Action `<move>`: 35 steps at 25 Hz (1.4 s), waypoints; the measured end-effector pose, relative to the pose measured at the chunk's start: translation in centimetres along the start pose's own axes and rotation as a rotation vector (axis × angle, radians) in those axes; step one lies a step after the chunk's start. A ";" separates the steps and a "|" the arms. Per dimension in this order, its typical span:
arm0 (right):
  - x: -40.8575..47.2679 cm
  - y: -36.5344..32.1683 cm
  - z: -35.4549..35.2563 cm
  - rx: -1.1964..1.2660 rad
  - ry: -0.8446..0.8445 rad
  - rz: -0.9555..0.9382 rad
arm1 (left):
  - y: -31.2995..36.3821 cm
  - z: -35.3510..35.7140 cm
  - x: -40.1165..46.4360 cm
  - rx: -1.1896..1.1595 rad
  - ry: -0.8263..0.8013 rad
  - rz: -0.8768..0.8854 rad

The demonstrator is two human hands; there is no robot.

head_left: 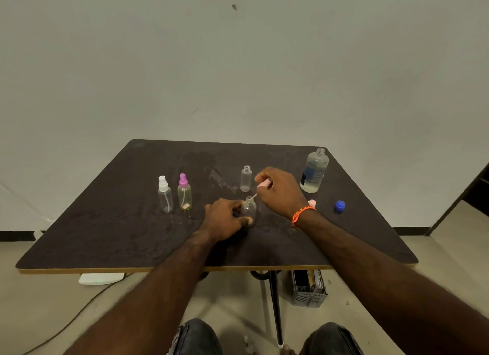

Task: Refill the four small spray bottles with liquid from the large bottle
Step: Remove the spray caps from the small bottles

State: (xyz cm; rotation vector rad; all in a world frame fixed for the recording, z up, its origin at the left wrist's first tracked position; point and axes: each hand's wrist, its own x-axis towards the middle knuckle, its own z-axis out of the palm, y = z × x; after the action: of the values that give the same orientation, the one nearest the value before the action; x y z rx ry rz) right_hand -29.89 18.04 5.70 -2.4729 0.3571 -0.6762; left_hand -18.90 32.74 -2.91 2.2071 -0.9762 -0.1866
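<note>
My left hand (225, 217) grips a small clear bottle (249, 209) standing uncapped on the dark table (105, 235). My right hand (280, 188) pinches a pale pink spray cap (264, 183), its thin tube angled toward that bottle's neck. Another uncapped small bottle (246, 178) stands just behind. At the left stand a white-capped spray bottle (165, 194) and a purple-capped spray bottle (184, 193). The large bottle (314, 170), open and part full of clear liquid, stands at the back right.
A blue cap (339, 206) lies on the table at the right, and a second pink spray cap (312, 203) sits behind my right wrist. The tabletop shows wet streaks in the middle. A grey crate (309, 288) stands on the floor under the table.
</note>
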 end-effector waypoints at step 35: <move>-5.7 10.5 -0.5 -0.296 0.327 0.350 | -0.2 1.0 -0.1 -0.009 0.036 0.037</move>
State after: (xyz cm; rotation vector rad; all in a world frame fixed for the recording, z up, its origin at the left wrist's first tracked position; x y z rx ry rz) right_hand -36.10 11.40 -2.16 -2.4686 1.0538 -0.9287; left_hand -19.22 32.31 -3.77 2.1753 -0.9935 -0.1335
